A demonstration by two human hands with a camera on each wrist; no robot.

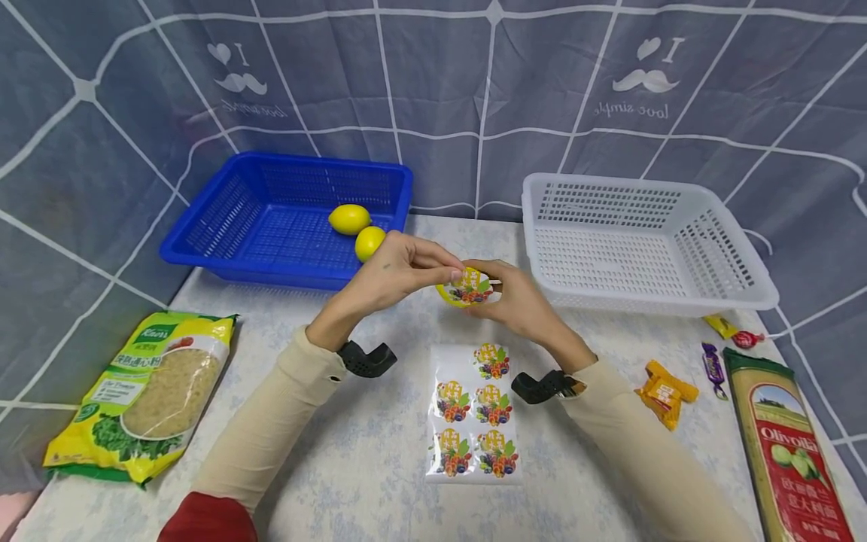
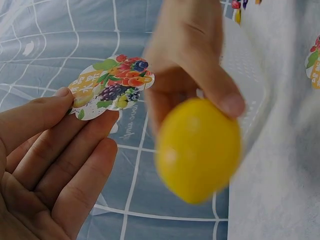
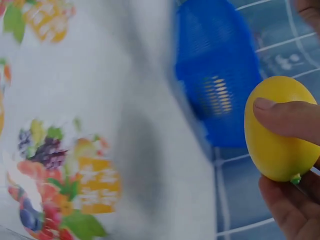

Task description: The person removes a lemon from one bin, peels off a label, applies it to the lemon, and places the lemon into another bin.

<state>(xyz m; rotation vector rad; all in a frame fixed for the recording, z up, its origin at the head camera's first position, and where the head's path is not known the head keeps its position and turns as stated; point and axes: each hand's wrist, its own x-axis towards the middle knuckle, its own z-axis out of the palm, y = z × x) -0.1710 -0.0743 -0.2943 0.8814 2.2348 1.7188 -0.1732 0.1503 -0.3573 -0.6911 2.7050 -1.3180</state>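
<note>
While a table (image 1: pixel 379 467) carries a blue basket (image 1: pixel 271 275), near this basket's right end are the right grip (image 1: pixel 520 302) and the left grip (image 1: pixel 400 272), the first clamped round a lemon (image 2: pixel 198 152), the second pinching a sticker (image 2: pixel 112 86).

- The sticker (image 2: pixel 111 87) is showing its printed face, with grapes, berries, green leaves and white characters on orange; its scalloped outline is standing out white; its lettered end is being pinched by the left hand (image 2: pixel 55 170);
- The lemon (image 2: pixel 200 150), smooth and bright yellow, is resting between thumb and fingers of the right hand (image 2: pixel 192 55); its small green tip is showing; in the head view the sticker is largely covering it.
</note>
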